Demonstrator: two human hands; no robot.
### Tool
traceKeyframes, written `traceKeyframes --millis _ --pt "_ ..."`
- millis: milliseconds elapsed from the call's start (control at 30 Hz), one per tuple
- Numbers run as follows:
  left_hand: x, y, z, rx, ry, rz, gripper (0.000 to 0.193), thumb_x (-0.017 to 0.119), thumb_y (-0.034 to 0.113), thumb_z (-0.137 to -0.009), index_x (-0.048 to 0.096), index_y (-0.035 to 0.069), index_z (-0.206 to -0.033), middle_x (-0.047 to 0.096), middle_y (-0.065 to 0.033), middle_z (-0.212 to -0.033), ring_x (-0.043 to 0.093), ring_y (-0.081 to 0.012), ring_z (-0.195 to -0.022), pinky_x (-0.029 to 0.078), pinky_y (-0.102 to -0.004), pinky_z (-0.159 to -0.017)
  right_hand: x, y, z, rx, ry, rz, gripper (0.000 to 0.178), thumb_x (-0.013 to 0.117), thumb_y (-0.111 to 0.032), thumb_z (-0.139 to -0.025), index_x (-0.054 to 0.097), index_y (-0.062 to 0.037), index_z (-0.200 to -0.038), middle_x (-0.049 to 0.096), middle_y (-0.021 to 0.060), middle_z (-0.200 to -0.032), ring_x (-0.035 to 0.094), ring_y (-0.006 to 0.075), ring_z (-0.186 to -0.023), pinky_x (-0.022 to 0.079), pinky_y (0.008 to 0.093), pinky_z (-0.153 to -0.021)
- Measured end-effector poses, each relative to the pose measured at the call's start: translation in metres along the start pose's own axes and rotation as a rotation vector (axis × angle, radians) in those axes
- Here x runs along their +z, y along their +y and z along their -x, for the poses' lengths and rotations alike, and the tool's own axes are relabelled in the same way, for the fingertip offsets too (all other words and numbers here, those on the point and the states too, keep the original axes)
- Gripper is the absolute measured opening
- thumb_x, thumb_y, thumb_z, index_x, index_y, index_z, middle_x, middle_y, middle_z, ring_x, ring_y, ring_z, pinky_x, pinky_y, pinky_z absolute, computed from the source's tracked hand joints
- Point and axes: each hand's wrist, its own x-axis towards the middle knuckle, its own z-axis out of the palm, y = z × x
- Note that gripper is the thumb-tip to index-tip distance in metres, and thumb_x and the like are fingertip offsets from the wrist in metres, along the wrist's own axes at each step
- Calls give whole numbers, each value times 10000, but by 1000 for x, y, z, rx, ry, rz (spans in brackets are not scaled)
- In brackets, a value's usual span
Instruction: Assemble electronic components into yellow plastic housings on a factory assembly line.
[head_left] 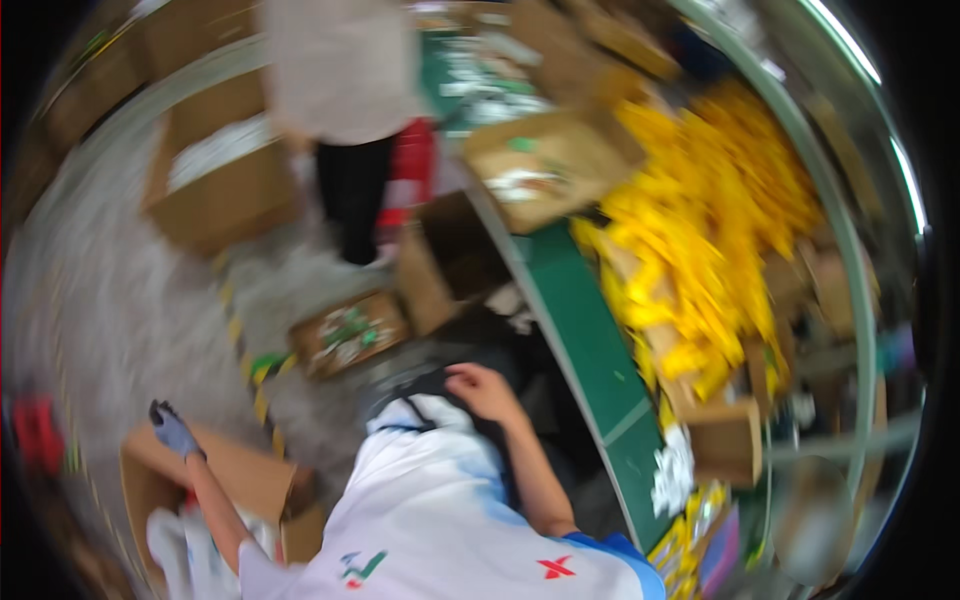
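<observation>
Admittedly, blur softens hands [482, 391] and cut-off carton [258, 478].

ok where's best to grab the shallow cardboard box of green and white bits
Probably by its left and right walls, from above: the shallow cardboard box is open-topped, and the green and white bits inside favour keeping it level.

Green bench [575, 285]: bears heaped yellow strips [690, 240], an open carton [592, 198] and loose white pieces [674, 470]. Grey floor [110, 300], left of bench: bears a shallow carton [372, 365] near it, a larger carton [235, 210] well apart.
</observation>
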Motion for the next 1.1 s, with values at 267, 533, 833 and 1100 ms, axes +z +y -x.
traceKeyframes --millis 267,533,833,1100 --pt "368 300 427 1176 -1268 257 392 653 29 -769 669 55 -1160 680 -171 -1080 645 -352 -1013 505 -401 -916 -14 -12 62 56 411 -324 260 669 -113 -936 668 -23 -1180 727 62 -973 665 94 -886 523 248 -822" --pt "453 287 727 1621 -1556 -89 611 777 406 -768 585 59 -1234 571 -177 -1235 519 -369 -1158 428 -466 -974 -55 -24 138 172 932 -375 250 687 -118 -910 683 -21 -1141 721 65 -902 648 96 -774 533 248 -756" --pt "408 220 659 953 -1825 51 693 833 186 -694 528 30 -1296 583 -227 -1198 565 -408 -1063 467 -469 -924 -91 -9 162 194 1212 -388 176 682 -104 -907 709 -2 -1048 729 75 -852 671 109 -756 530 256 -711" --pt "347 240 610 568 -2118 154 693 841 187 -673 546 22 -1277 618 -223 -1168 601 -424 -1077 509 -435 -905 -136 -37 83 -57 1104 -555 486 494 -166 -1032 361 5 -1467 656 127 -1159 680 153 -858 539 269 -752"
